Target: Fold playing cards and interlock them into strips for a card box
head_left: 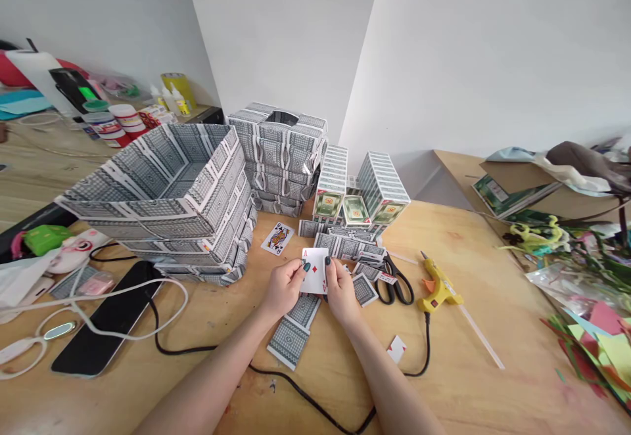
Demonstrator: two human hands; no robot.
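Showing its face upward, the ace of diamonds (pixel 314 272) sits just above the wooden table (pixel 493 382), caught between both hands. The left hand (pixel 282 288) is at the card's 9 o'clock, its thumb and curled fingers pinched closed on the left edge. The right hand (pixel 341 292) is at 3 o'clock and nips the right edge the same way, so neither hand is spread open. Below the wrists, at 7 o'clock from the ace, face-down cards (pixel 296 326) lie overlapping on the table. A queen card (pixel 277 238) lies face up at 11 o'clock, close by but not touching. At 3 o'clock beyond the right hand lie black-handled scissors (pixel 397 282), and further out on the same line a yellow glue gun (pixel 438 288), whose black cable (pixel 296 382) loops round toward 6 o'clock. A small folded card (pixel 396 348) lies at 4 o'clock. At 10 o'clock stands a large open box built of cards (pixel 167 192), and at 1 o'clock stacked card packs (pixel 359 192).
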